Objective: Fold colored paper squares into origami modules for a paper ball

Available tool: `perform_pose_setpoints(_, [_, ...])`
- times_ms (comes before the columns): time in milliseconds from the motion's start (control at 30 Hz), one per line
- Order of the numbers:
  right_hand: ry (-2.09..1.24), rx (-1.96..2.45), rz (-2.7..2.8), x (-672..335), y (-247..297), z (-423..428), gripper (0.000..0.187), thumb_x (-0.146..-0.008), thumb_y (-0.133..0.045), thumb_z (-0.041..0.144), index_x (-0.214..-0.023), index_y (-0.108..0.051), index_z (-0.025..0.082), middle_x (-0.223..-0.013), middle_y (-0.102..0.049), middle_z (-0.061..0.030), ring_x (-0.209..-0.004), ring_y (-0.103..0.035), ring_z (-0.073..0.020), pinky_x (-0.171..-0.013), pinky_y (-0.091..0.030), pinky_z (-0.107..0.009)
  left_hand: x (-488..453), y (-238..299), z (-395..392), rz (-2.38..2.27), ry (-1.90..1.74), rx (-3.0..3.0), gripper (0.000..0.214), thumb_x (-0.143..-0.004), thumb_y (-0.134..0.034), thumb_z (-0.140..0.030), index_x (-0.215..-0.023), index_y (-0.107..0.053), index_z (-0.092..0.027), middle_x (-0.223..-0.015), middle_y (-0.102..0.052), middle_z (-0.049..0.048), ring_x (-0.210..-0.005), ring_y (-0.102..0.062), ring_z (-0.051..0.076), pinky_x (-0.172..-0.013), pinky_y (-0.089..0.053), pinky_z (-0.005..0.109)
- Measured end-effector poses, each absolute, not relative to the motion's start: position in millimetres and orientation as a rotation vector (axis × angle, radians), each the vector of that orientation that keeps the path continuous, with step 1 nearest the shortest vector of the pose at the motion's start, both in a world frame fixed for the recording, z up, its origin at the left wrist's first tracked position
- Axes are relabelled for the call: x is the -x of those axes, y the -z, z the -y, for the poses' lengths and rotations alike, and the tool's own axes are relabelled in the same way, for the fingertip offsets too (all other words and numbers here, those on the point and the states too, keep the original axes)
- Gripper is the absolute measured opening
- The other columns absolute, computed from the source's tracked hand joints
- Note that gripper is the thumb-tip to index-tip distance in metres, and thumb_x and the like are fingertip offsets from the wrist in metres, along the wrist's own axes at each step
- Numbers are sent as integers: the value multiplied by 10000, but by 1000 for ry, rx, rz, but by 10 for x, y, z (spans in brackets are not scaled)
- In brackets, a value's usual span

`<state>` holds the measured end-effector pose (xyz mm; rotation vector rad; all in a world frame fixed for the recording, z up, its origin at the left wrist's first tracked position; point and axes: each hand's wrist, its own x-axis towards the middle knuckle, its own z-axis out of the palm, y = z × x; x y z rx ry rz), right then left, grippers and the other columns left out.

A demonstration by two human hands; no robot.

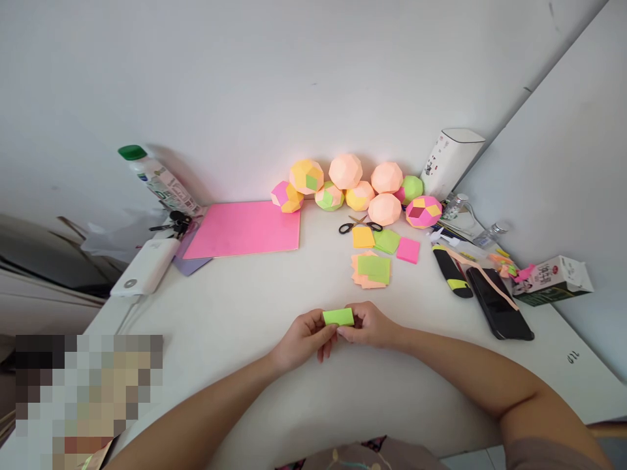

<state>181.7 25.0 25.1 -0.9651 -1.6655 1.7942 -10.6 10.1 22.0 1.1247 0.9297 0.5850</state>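
Observation:
Between my two hands is a small folded piece of green paper (338, 317), held just above the white table near its front. My left hand (304, 339) pinches its left end, thumb along the lower edge. At the right end, my right hand (371, 324) grips it with thumb and fingers closed. Beyond the hands lies a stack of peach and green paper squares (374, 269). Behind that are yellow (363, 237), green (386, 241) and pink (408, 250) paper squares, and a pair of black-handled scissors (361, 225).
Several faceted paper balls (345, 172) are piled against the wall. A pink board (247, 228), a bottle (161, 179) and a white power bank (145, 267) are at left. A box cutter (451, 271), a phone (498, 303) and a milk carton (556, 281) lie at right.

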Motion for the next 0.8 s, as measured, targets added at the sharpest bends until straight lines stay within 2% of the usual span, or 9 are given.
perform_pose_setpoints(167, [-1855, 946, 1625, -1845, -236, -260, 51, -754, -587, 185, -774, -557, 149, -636, -535, 33, -555, -468, -83, -501, -355, -210, 111, -228, -99, -909, -544, -1136, 372, -787, -604, -519, -765, -484, -167, -615, -563, -34, -427, -533, 88, -400, -408, 220])
perform_pose_setpoints(400, [-1940, 991, 1508, -1904, -225, -304, 125, -702, -619, 181, -768, -514, 164, -650, -573, 27, -573, -537, -100, -523, -432, -222, 145, -207, -97, -844, -582, -1105, 355, -812, -599, -483, -737, -433, -179, -528, -535, -56, -402, -501, 75, -409, -403, 205])
perform_pose_setpoints(533, [-1928, 1010, 1489, -1922, -224, -326, 138, -701, -623, 196, -764, -504, 168, -652, -581, 24, -552, -545, -101, -498, -436, -221, 172, -220, -113, -821, -647, -1073, 318, -837, -582, -454, -771, -435, -179, -601, -574, -30, -455, -550, 96, -419, -448, 223])
perform_pose_setpoints(667, [-1901, 990, 1565, -1919, -183, -307, 97, -725, -604, 182, -772, -522, 159, -631, -562, 28, -534, -509, -89, -475, -386, -206, 151, -231, -118, -788, -660, -1073, 339, -788, -644, -451, -885, -466, -180, -677, -604, -12, -517, -575, 115, -413, -458, 225])
perform_pose_setpoints(800, [-1868, 936, 1625, -1906, -158, -288, 84, -733, -601, 170, -762, -524, 155, -631, -535, 37, -535, -458, -72, -471, -334, -195, 136, -197, -105, -836, -573, -1125, 325, -805, -619, -460, -783, -480, -168, -587, -592, -17, -474, -547, 99, -432, -439, 217])
